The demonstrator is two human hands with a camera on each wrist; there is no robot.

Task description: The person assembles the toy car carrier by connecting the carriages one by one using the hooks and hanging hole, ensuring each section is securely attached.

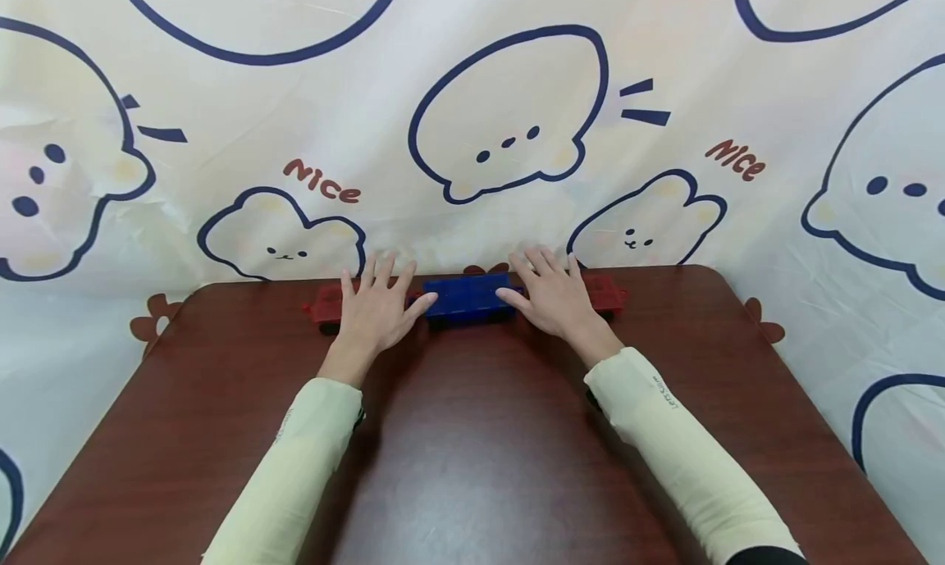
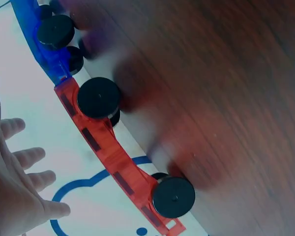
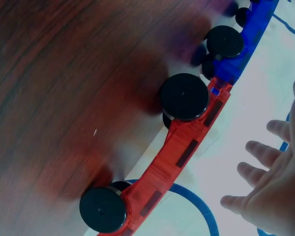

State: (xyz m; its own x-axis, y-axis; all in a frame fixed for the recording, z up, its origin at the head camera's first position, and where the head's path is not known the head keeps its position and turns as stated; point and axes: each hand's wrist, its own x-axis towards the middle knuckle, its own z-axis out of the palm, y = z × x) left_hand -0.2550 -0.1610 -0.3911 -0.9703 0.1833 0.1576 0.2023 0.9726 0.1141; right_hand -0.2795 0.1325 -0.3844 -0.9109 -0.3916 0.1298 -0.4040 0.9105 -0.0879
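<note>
A blue wheeled toy car stands near the table's far edge, with a red car joined on its left and another red car on its right. My left hand, fingers spread, is over the left red car, its thumb by the blue car's end. Over the right red car my right hand is spread likewise. In the left wrist view the hand appears above the red car with black wheels; the right wrist view shows the hand beside its red car. Contact cannot be told.
The dark brown wooden table reaches from the front to a cloth backdrop with blue-outlined cartoon figures. The cloth rises behind the far edge and hangs along both sides. Both forearms, in pale sleeves, stretch across the table.
</note>
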